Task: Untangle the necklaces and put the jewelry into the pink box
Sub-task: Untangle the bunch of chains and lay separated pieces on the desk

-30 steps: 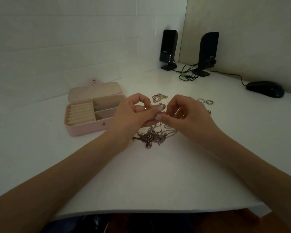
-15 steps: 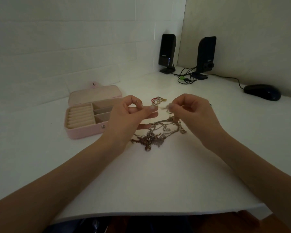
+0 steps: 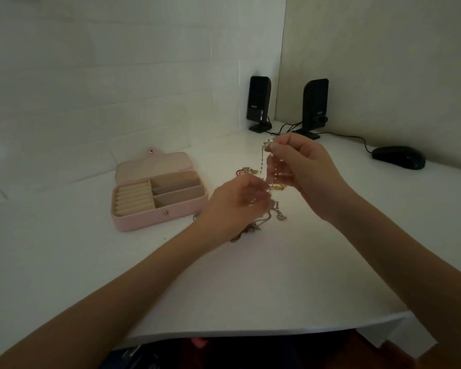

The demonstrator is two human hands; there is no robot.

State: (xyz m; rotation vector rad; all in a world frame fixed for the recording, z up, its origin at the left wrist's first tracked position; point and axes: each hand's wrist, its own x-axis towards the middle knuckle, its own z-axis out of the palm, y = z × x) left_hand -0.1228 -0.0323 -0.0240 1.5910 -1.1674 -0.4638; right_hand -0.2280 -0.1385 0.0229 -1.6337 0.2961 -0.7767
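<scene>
The open jewelry box [image 3: 159, 201] sits on the desk [image 3: 250, 288], to the left of the hands. The left hand [image 3: 234, 206] is over the pile of necklaces [image 3: 261, 222]. The right hand [image 3: 298, 166] is higher, holding a chain [image 3: 262, 161]. Two speakers [image 3: 260, 103] stand at the back. A mouse [image 3: 398, 157] lies far right.
</scene>
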